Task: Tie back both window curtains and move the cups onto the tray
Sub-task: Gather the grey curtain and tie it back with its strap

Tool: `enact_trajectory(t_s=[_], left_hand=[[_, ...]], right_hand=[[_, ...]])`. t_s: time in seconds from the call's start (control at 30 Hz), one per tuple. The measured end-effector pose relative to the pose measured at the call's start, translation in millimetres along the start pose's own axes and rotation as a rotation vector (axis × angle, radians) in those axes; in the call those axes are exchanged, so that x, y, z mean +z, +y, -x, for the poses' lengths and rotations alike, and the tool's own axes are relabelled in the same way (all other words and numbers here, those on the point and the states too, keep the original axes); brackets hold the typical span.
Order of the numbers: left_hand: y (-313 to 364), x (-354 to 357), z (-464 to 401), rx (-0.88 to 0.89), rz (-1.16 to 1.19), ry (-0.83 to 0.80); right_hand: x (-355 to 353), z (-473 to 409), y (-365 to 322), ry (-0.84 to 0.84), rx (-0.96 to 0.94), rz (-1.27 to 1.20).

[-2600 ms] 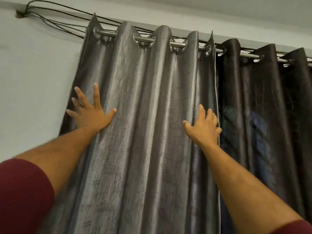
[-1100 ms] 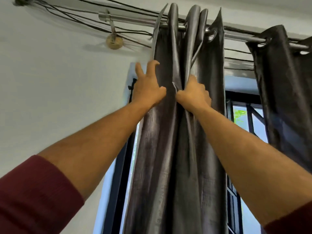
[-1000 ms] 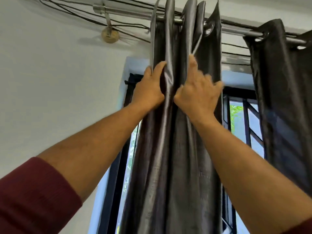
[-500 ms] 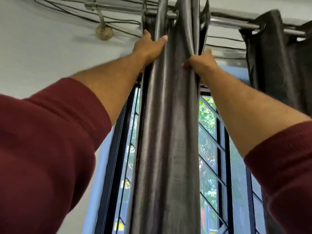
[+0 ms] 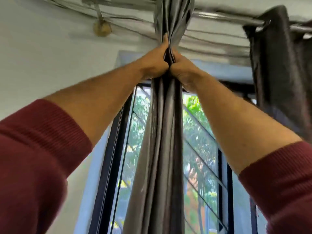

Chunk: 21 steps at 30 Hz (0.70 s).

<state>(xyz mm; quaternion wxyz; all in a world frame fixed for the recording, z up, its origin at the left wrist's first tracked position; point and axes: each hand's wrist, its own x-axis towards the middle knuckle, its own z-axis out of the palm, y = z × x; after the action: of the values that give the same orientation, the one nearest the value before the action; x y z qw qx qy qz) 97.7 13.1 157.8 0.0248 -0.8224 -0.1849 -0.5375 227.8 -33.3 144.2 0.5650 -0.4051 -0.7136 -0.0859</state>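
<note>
The grey left curtain [image 5: 162,149] hangs bunched into a narrow column from the metal rod [image 5: 219,16]. My left hand [image 5: 154,62] and my right hand [image 5: 183,71] clasp the bundle from either side, high up just under the rod, knuckles nearly touching. The darker right curtain [image 5: 278,65] hangs at the far right, still spread along the rod. No cups or tray are in view.
Behind the bundle is a black-framed window [image 5: 116,149] with slanted bars and green trees outside. Black cables [image 5: 128,19] run along the white wall near the ceiling, beside a round rod bracket [image 5: 102,27].
The left curtain went from spread flat to gathered into a tight bundle, uncovering the window. Both hands closed in together around it, and the view moved closer.
</note>
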Motion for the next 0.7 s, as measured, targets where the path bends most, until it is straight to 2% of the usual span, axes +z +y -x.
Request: enact_trajectory(t_s=[0.07, 0.17, 0.3, 0.47, 0.53, 0.7], left_hand=[[-14.6, 25.0, 43.8, 0.017, -0.05, -0.019], [-34.0, 65.9, 121.6, 0.005, -0.097, 0.091], [-60.3, 124.9, 241.8, -0.216, 0.019, 0.186], [-100.2, 204.6, 387.3, -0.51, 0.007, -0.012], [-113.6, 233.6, 440.7, -0.61, 0.042, -0.058], [-115.5, 270.9, 540.8, -0.724, 0.259, -0.22]], right_hand=[[26.5, 43.7, 22.9, 0.002, 0.026, 0.012], [64.2, 115.8, 63.9, 0.103, 0.126, 0.075], [111.0, 236.3, 121.3, 0.164, 0.299, 0.158], [165.7, 378.9, 175.9, 0.116, 0.494, 0.095], [184.1, 425.9, 190.3, 0.077, 0.513, 0.096], [208.5, 514.4, 209.3, -0.098, 0.602, 0.125]])
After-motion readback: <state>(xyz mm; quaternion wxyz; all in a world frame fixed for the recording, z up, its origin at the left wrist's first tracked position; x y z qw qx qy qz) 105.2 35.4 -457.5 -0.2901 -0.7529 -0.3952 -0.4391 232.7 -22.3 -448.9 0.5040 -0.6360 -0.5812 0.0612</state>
